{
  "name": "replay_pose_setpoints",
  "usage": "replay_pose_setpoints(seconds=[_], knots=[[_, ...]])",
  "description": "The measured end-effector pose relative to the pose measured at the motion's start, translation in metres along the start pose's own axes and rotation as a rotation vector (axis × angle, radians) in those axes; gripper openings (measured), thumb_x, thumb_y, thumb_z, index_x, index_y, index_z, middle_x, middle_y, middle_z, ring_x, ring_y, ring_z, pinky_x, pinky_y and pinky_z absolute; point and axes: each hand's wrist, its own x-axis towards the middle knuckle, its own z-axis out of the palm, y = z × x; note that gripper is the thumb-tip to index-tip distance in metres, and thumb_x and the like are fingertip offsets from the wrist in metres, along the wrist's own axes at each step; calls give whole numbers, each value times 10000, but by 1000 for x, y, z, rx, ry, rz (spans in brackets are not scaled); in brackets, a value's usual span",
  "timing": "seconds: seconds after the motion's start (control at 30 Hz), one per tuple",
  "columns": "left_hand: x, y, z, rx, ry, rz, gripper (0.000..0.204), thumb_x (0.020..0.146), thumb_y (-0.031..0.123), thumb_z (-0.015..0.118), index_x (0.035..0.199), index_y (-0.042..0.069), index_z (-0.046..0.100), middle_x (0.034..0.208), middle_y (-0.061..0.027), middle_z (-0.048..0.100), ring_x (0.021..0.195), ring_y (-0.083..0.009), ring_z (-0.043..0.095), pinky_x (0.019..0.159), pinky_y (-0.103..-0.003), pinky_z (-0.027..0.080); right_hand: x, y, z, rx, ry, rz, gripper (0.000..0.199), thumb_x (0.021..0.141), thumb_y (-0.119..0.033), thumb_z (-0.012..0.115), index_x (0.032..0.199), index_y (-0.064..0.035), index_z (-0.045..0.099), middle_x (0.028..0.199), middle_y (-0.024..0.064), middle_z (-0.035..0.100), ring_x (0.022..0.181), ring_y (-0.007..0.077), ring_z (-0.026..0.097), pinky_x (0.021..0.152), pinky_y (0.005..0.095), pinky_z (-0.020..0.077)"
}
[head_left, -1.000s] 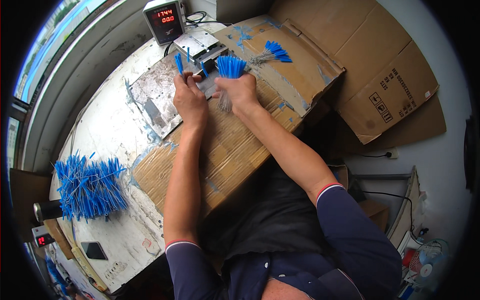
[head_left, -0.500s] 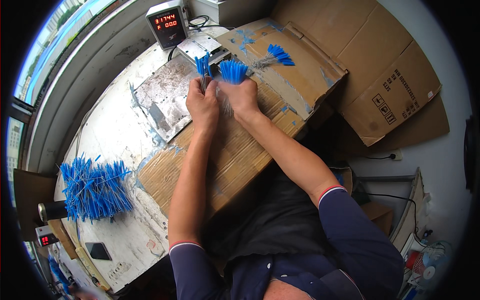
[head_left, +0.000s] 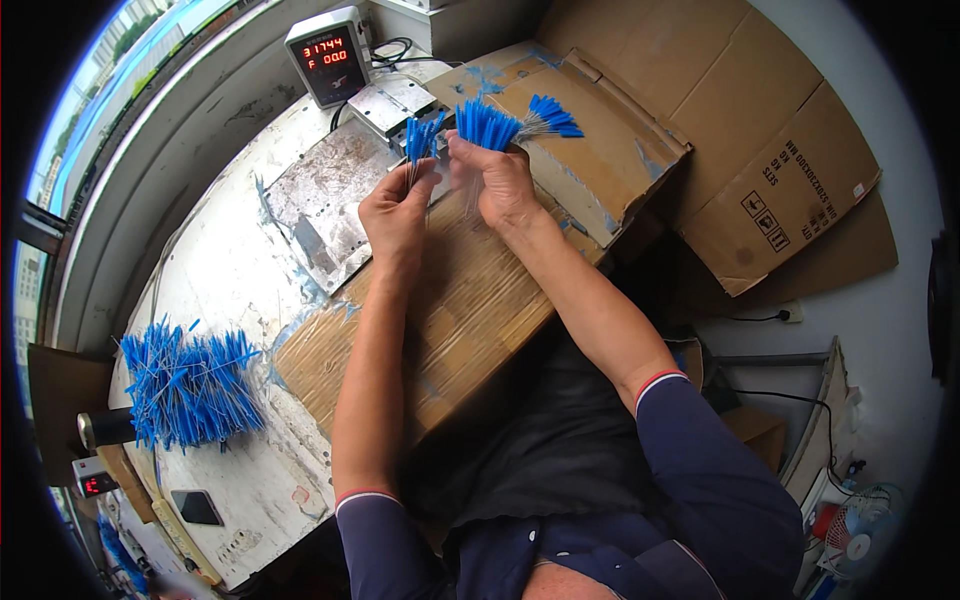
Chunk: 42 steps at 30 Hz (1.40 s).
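Note:
My left hand [head_left: 393,210] is closed on a small bunch of thin pale strands with blue tips [head_left: 422,136], held upright with the tips above the fingers. Close beside it, my right hand [head_left: 508,188] grips a thicker bunch of blue-tipped strands [head_left: 486,124], its pale ends hanging below the palm. The two bunches are apart. Just beyond the right hand, another blue-tipped bunch [head_left: 553,117] lies fanned on the cardboard. Far to the left, a large heap of loose blue-tipped strands [head_left: 190,388] rests on the white table [head_left: 270,470].
A counter box with a red lit display [head_left: 330,58] stands at the back, beside a metal block [head_left: 392,104] and a stained metal plate [head_left: 325,195]. Flat cardboard [head_left: 430,310] covers the table's near edge. A phone [head_left: 197,507] lies front left. Large cardboard sheets [head_left: 785,190] lean at the right.
My hands have moved slightly apart. The right hand has turned and shifted a little right and up with its bunch; the left has moved slightly left.

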Motion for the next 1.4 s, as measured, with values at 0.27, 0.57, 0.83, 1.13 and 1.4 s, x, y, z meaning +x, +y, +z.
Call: replay_pose_setpoints(seconds=[0.27,0.57,0.83,1.13,1.4], knots=[[-1,5,2,-13,-132,-79,205,938,44,680,1127,-32,702,982,-45,727,843,-77,645,761,-217,507,4,-1,-8,-9,-19,93,136,812,-35,781,892,-22,671,749,37,664,567,114,610,424,258,480],[0,3,6,112,-144,-218,157,968,138,666,1058,19,713,825,41,679,573,15,412,496,-166,293,3,-6,-14,-224,-62,-43,40,813,13,711,832,-3,679,693,54,654,534,121,620,421,261,506],[0,-2,4,309,-175,-221,145,953,134,686,1015,7,719,783,25,674,637,-33,532,576,-208,422,9,-10,-22,-672,10,-146,41,785,-18,719,807,-30,687,668,11,627,527,90,566,450,250,468],[-12,19,-18,423,-108,-239,181,893,145,739,954,-25,749,828,-22,714,719,-59,598,669,-225,481,15,1,-22,-381,93,-20,75,758,0,754,767,-20,682,657,43,642,499,123,577,409,269,447],[-31,13,-2,746,1,57,203,874,206,756,986,37,756,781,-65,733,681,-104,636,678,-286,510,14,15,-9,-125,237,73,94,741,40,713,687,8,643,612,83,630,455,176,602,384,315,527]])
